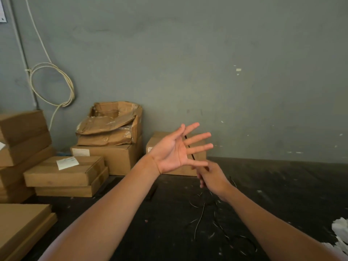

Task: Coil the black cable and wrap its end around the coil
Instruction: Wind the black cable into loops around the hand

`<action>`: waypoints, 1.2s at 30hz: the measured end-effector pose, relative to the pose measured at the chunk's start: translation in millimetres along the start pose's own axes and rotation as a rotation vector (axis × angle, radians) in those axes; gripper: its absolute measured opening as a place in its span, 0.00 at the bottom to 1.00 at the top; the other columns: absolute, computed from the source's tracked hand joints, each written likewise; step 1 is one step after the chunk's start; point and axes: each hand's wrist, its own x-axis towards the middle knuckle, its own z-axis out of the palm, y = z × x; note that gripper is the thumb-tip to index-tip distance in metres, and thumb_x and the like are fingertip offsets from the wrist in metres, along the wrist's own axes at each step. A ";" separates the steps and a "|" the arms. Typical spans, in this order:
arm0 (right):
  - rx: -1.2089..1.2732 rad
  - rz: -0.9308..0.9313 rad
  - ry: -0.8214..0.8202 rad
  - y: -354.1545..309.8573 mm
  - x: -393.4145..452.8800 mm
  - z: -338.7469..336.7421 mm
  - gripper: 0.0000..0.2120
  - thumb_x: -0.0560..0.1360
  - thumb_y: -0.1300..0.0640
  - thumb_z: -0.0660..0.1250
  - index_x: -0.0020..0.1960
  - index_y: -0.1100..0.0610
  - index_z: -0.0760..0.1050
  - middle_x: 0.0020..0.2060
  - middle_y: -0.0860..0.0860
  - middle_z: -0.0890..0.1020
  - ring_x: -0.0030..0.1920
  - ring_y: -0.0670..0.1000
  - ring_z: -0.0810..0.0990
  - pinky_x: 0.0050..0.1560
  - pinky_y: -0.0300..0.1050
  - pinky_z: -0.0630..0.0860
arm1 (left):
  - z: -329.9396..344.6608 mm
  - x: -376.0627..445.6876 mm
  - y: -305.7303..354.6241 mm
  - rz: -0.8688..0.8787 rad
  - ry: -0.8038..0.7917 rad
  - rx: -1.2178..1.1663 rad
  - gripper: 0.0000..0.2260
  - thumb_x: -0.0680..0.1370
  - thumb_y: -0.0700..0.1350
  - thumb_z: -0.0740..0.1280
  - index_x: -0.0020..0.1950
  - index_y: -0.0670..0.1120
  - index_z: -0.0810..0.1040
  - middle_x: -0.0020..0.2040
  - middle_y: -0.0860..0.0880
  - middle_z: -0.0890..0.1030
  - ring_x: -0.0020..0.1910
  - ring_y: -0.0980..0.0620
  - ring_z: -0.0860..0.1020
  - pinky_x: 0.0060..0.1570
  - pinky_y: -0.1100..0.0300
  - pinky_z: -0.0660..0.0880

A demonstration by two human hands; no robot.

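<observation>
Left hand [172, 153] raised, palm flat, grip spread with fingers [197, 137] fanned wide; thin black cable [188, 146] runs behind those fingers, down toward the right hand [211, 176]; right grip blurred, so pinched or loose cannot be told; remaining cable lies in slack, glossy loops on the dark, scuffed tabletop [282, 185]; matte brown cardboard boxes [116, 157] stacked at left against the grey wall [226, 72].

Left side: stacked brown cardboard boxes [64, 171] blocked the floor edge.
Back: the grey-green painted wall [244, 81] closed off reach.
Centre floor: the thin black cable [216, 219] sprawled loosely over the dark floor [291, 185].
Right: open floor lay clear.
</observation>
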 end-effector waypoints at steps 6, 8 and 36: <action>-0.185 -0.004 -0.252 -1.3 -14.6 19.6 0.12 0.83 0.52 0.57 0.63 0.47 0.75 0.36 0.48 0.75 0.35 0.45 0.74 0.40 0.40 0.76 | -32.1 17.5 28.7 0.097 0.351 0.135 0.21 0.84 0.57 0.52 0.74 0.51 0.69 0.70 0.45 0.76 0.68 0.43 0.76 0.67 0.26 0.62; -0.229 -0.011 -0.324 -6.5 -18.7 23.3 0.15 0.83 0.54 0.57 0.68 0.45 0.70 0.36 0.48 0.75 0.36 0.45 0.74 0.41 0.39 0.77 | -40.4 17.8 31.3 0.113 0.393 0.129 0.21 0.84 0.59 0.51 0.75 0.55 0.68 0.72 0.45 0.74 0.69 0.41 0.74 0.66 0.24 0.61; -0.523 -0.325 -0.340 -98.8 50.3 -37.6 0.08 0.77 0.57 0.69 0.54 0.54 0.84 0.45 0.43 0.83 0.51 0.43 0.81 0.57 0.42 0.73 | -69.3 -45.9 -9.1 -0.495 -0.298 0.427 0.23 0.83 0.59 0.48 0.78 0.61 0.59 0.78 0.43 0.64 0.76 0.35 0.63 0.69 0.24 0.43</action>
